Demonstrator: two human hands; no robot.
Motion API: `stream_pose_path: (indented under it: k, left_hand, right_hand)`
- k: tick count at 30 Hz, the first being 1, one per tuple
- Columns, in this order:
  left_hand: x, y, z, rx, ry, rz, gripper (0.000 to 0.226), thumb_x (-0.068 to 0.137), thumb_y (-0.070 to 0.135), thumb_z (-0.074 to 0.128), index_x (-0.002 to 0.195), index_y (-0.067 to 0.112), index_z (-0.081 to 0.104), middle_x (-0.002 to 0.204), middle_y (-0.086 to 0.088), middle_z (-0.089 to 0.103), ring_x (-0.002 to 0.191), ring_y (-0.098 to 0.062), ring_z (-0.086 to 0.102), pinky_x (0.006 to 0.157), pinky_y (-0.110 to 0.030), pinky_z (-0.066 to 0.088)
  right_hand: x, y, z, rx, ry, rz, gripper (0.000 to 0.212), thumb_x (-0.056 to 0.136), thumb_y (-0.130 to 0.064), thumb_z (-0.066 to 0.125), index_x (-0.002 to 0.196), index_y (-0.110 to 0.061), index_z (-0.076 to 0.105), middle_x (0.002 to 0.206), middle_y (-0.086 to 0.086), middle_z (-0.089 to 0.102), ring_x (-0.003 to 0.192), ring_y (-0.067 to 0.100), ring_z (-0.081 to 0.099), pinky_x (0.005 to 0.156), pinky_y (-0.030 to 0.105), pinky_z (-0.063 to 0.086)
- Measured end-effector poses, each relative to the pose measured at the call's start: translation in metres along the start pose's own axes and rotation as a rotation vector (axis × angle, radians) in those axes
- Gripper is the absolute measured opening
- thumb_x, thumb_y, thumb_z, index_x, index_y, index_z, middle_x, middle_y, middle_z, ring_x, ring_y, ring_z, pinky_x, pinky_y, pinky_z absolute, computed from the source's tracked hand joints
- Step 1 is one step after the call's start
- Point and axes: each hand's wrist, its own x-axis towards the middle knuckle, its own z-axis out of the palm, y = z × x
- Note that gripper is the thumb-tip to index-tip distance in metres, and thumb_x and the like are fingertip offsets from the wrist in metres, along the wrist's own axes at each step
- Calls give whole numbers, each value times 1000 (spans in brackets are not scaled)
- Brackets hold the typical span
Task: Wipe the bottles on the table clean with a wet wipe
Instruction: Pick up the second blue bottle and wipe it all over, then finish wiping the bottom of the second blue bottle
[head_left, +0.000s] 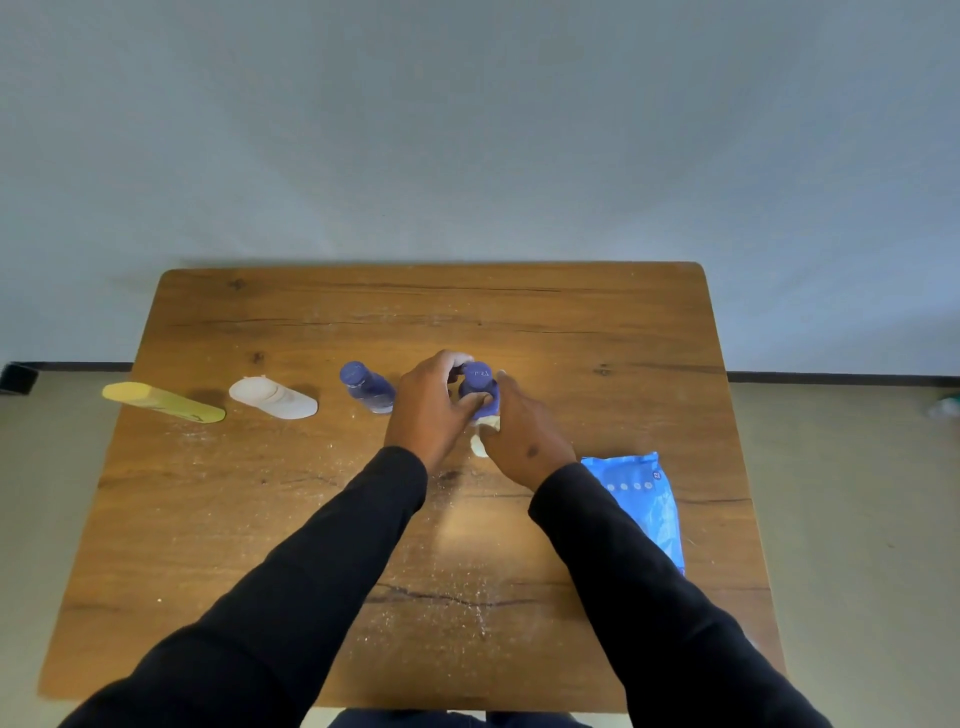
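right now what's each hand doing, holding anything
Left hand: grips the purple bottle, fingers curled round it.
Right hand: presses a white wipe to the bottle; its grip on the wipe is mostly hidden.

Setting: plain indoor room, type unclear, prob. home or bare recording space. Evidence: wood-grain table (597, 332) w/ rounded corners, pushed against blank pale wall (467, 130); dark baseboard (831, 375); beige floor (857, 493). Tabletop dusted w/ white specks. Household toiletry-type bottles and blue wipes pack (644, 499) on table. No signage or equipment visible.
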Motion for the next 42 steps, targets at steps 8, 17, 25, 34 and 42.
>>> stream_pose_path:
  k: [8, 17, 25, 34, 42]
  left_hand:
    - [-5, -3, 1, 49, -22, 8, 44, 82, 16, 79, 123, 20, 63, 117, 1, 67, 110, -12, 62, 96, -37, 54]
    - [-12, 2, -8, 8, -43, -9, 59, 79, 22, 83, 132, 21, 58, 130, 3, 63, 120, -8, 57, 103, -34, 50]
    - [-34, 13, -49, -87, -18, -4, 76, 71, 24, 91, 138, 21, 55, 133, 6, 60, 123, -8, 56, 104, -36, 49]
    - [-69, 31, -93, -324, 122, -6, 50, 79, 29, 86, 124, 25, 65, 118, 9, 69, 108, -2, 66, 87, -23, 57]
    - [-79, 9, -146, -568, 265, 36, 38, 86, 11, 79, 121, 24, 71, 106, -1, 77, 103, -16, 73, 88, -44, 61]
  right_hand:
    - [-6, 1, -1, -23, 14, 0, 68, 98, -22, 61, 155, -18, 25, 132, 7, 62, 117, 24, 61, 90, 34, 52]
    - [-15, -8, -5, -28, 5, 29, 73, 98, -21, 59, 158, -17, 19, 138, 11, 59, 123, 29, 58, 96, 39, 51]
    - [-40, -16, -57, -45, 184, 19, 79, 93, -22, 65, 159, -21, 22, 117, 11, 65, 109, 31, 61, 87, 35, 48]
    - [-47, -63, -72, 340, 505, -266, 13, 86, -12, 75, 90, -21, 66, 80, -13, 66, 73, 10, 63, 60, 9, 42]
    - [-44, -130, -13, 497, 335, -376, 24, 85, -8, 71, 87, -32, 71, 90, -1, 78, 83, 23, 75, 79, 44, 61]
